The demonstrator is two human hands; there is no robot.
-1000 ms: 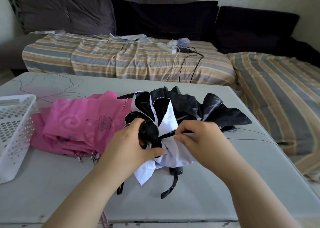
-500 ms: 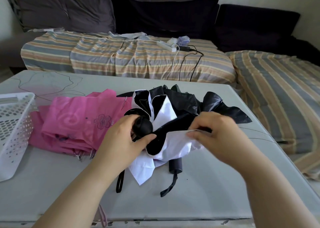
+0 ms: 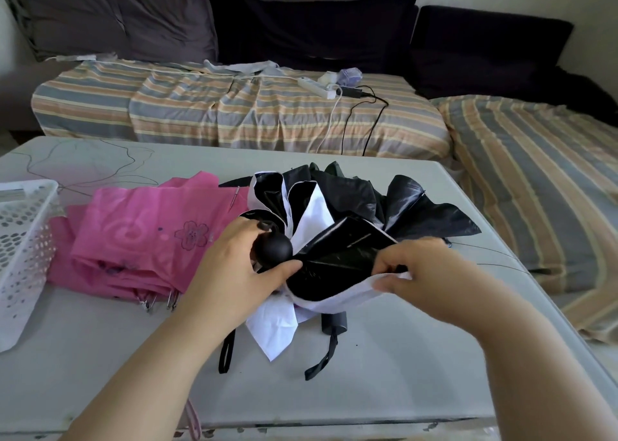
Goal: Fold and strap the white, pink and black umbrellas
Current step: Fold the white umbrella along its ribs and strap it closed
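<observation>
Head view looks down on a grey bench (image 3: 384, 373) where the white umbrella (image 3: 314, 213), white outside and black-lined, lies half-collapsed near the middle. Its round black knob (image 3: 272, 248) faces the camera, and its canopy panels fan away toward the far edge. The left hand (image 3: 234, 273) curls round the umbrella just below the knob, thumb pressed across the black lining. The right hand (image 3: 424, 273) pinches a white canopy edge between thumb and fingers, holding one panel spread to the right. A black umbrella (image 3: 431, 213) lies crumpled behind and right of it; a dark handle (image 3: 334, 323) with a wrist strap points toward the near edge, though I cannot tell whose it is. The pink umbrella (image 3: 140, 240) lies collapsed at left, long axis running left to right, rib tips toward the near side, beside a white basket (image 3: 23, 240).
</observation>
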